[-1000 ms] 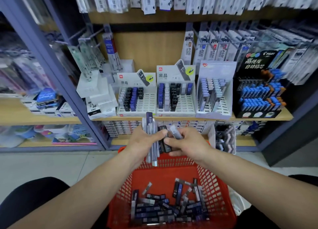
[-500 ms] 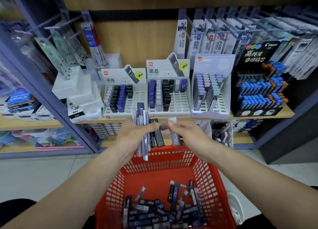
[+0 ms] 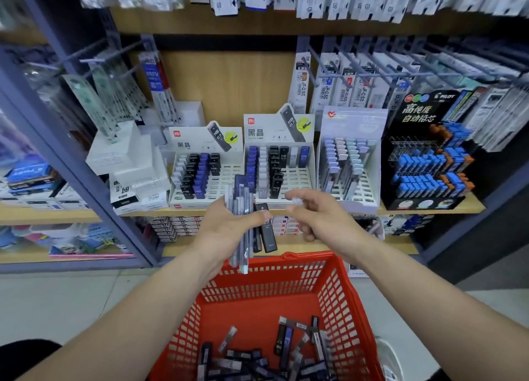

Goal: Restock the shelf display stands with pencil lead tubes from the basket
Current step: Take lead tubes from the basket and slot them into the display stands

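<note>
My left hand is shut around a bundle of pencil lead tubes, black, blue and clear, held upright above the red basket. To its right, my right hand pinches a single pale tube, blurred, just below the middle white display stand. A second white stand is to the left of it, a pale stand with pastel tubes to the right. Several loose tubes lie on the basket floor.
A black Pilot stand with blue and orange tubes fills the shelf's right end. White boxes are stacked left of the stands. Hooks with hanging refill packs jut out above. A grey upright post divides the shelving.
My right hand has pulled away from the bundle with one pale tube, moving right and up toward the stands. My left hand still holds the bundle.
</note>
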`<state>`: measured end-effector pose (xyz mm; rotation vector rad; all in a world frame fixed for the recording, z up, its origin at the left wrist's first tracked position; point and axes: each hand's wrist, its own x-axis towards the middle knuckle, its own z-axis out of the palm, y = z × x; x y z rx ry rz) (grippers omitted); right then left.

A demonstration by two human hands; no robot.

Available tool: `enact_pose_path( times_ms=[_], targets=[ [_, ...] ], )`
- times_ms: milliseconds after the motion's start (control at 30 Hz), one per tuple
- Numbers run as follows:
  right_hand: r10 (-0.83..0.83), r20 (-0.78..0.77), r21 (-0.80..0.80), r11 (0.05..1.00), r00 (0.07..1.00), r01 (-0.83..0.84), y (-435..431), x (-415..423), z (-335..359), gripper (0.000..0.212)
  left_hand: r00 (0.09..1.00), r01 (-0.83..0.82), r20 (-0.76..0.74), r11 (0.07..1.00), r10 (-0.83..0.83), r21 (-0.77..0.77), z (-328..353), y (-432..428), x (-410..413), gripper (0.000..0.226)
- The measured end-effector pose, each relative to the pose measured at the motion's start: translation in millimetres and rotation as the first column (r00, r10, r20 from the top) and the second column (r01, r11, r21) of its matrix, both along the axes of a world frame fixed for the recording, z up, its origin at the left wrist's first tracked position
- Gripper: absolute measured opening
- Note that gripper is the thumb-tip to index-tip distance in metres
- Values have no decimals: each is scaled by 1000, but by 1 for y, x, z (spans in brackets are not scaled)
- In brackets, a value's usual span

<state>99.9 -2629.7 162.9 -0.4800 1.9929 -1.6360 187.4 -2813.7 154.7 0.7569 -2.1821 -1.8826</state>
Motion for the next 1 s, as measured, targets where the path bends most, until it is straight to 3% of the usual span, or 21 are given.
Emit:
enact_pose_path(
  times_ms=[67,133,333,567,700,767,900,1000],
  targets=[
    [46,-38,22,999,998,-45,-5,5,-1,32,1000,-20,5,1000,20,-17,7,-9,4,103],
    [69,-17,3,998,997,-69,-15,9,0,24,999,-39,7,999,39,-28,16,-23,11,112],
    [128,-131,16,992,983,-127,-63,9,5,21,998,-28,45,994,32,-102,30,-89,39,50],
    [46,-172,26,999,984,-42,-154,-12,2,8,990,-127,53,991,129,-39,20,-159,63,50],
    [13,-254,31,999,967,-6,-209,-30,3,10,990,-124,49,987,130,-102,6,-183,65,28],
    [29,-342,57,998,939,-10,-234,-38,-1,15,988,-142,47,980,150,-141,1,-192,70,34],
    [96,-475,164,986,875,-19,-271,-47,-21,11,989,-146,1,979,148,-143,-2,-211,81,15],
    [161,-534,262,965,830,-19,-282,-50,-37,16,984,-178,-24,977,176,-118,1,-220,85,16]
  ],
)
